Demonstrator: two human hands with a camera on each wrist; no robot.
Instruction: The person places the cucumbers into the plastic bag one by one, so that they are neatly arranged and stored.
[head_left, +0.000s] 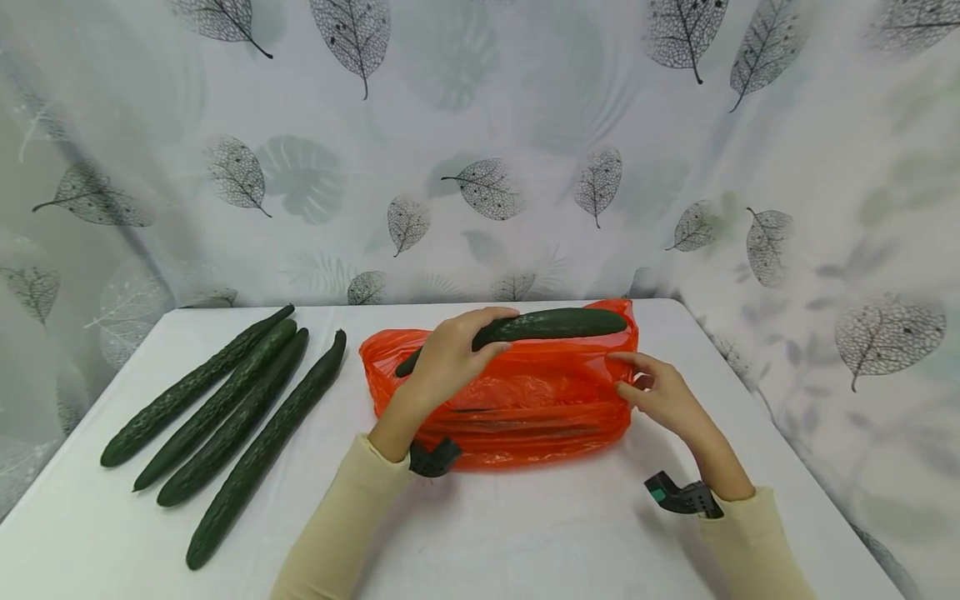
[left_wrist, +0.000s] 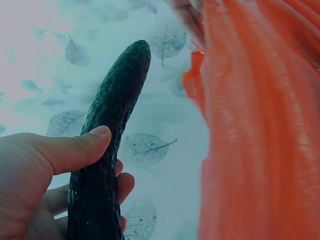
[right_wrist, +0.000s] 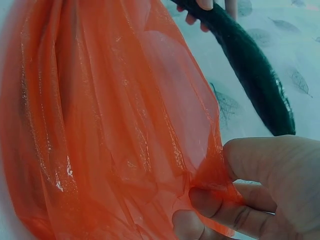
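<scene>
My left hand grips a long dark green cucumber near its middle, thumb on one side and fingers curled round the other. The cucumber lies nearly level above a red plastic bag. In the left wrist view, the held cucumber points upward beside the bag. At the bag's right edge, my right hand holds the thin film with thumb and bent fingers. The right wrist view has fingertips showing through the red film. Dark shapes inside the bag are too unclear to name.
Several more cucumbers lie side by side, slanted, on the left of the white table. Behind the table hangs a pale cloth with a leaf print, which also runs along the right side.
</scene>
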